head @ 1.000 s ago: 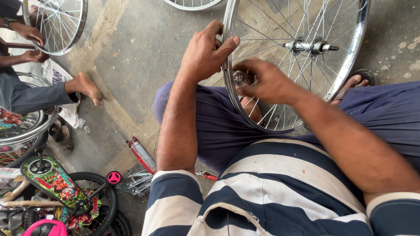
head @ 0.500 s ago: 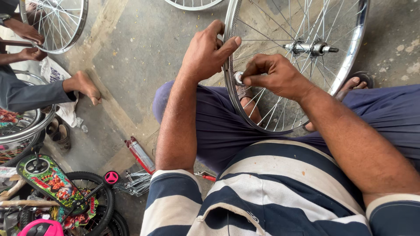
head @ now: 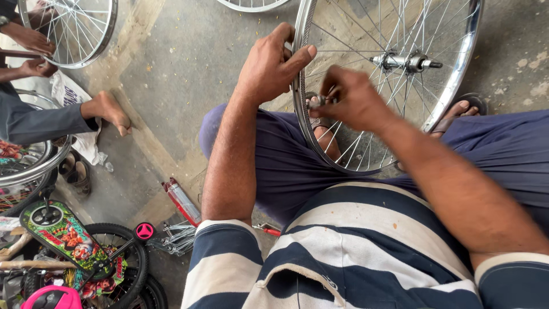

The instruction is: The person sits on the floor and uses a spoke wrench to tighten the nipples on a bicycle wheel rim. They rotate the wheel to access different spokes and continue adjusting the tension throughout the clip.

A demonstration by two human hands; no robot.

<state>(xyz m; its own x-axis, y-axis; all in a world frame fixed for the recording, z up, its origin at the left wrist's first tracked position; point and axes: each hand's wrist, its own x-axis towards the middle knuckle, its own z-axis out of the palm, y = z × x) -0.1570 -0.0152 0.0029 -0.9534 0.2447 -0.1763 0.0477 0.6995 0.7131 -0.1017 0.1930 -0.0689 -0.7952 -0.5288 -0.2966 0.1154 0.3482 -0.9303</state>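
Shifted lower along the rim, the right hand [head: 354,100] pinches a small metal spoke tool [head: 315,101] while left fingers [head: 286,57] clench the shiny spoked bicycle wheel [head: 457,74] over the lap, truing apparently unfinished.

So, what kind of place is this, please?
Probably a bicycle repair workshop, working on a concrete floor: a spoked wheel in the person's hands, another wheel handled nearby, and a small children's bicycle.

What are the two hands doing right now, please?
Left hand: closed, gripping the wheel rim.
Right hand: closed, fingers pinched on a small tool at the rim.
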